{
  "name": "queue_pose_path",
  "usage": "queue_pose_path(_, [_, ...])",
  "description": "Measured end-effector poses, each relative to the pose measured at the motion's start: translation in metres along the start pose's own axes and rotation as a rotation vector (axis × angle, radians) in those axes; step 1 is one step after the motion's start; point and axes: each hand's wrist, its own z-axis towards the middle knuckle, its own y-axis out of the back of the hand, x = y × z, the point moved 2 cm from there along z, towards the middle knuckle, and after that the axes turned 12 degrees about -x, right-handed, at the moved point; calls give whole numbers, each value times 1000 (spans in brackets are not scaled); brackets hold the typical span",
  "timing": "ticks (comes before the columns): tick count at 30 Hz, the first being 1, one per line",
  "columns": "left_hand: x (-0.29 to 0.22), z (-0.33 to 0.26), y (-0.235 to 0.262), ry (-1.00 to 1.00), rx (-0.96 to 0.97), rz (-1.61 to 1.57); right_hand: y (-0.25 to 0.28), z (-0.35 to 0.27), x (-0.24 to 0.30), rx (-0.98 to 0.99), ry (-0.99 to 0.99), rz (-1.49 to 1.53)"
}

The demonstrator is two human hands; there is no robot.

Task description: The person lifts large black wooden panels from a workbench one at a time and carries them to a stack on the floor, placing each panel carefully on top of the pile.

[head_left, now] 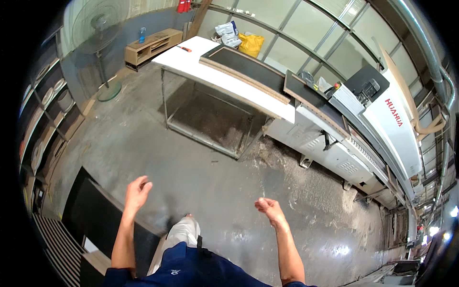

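From the head view we look down on a dusty grey concrete floor. A yellow bag and white sacks sit beyond the white table; the machine's red label runs along its white casing. Our left hand hangs loosely open, empty, over the dark panel, whose long axis runs toward lower right, its end hidden behind our body. Our right hand is loosely curled, empty.

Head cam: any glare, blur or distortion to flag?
Head view: strong fisheye, the white table edge bows and corners go black; glare patch on the wet-looking floor lower right; both hands, left hand and right hand, slightly motion-soft; the long machine stays sharp.
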Motion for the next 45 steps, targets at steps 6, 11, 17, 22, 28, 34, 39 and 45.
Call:
queue_pose_path(6, [-74,159,-148,-163,287,-66,55,116,96,-134,42,170])
queue_pose_path(11, [-118,281,-280,-340,379,-6,123,227,137,-278,139,12])
queue_pose_path(17, [-207,437,-463,-195,557,-125,235,383,192,-525,262,84])
queue_pose_path(22, [-265,572,-619,-182,418,-6,324,534,212,-897,283,-187])
queue_pose_path(28, [-279,651,-708,126,474,-11,427,657,200,-1053,-1,-593])
queue_pose_path(34, [-289,666,-674,373,622,-88,423,741,229,-985,-1,-553])
queue_pose_path(39, [-243,687,-598,355,418,-35,350,754,263,-874,131,-578])
queue_pose_path(45, [-188,744,-460,415,232,-152,221,707,310,-819,71,-667])
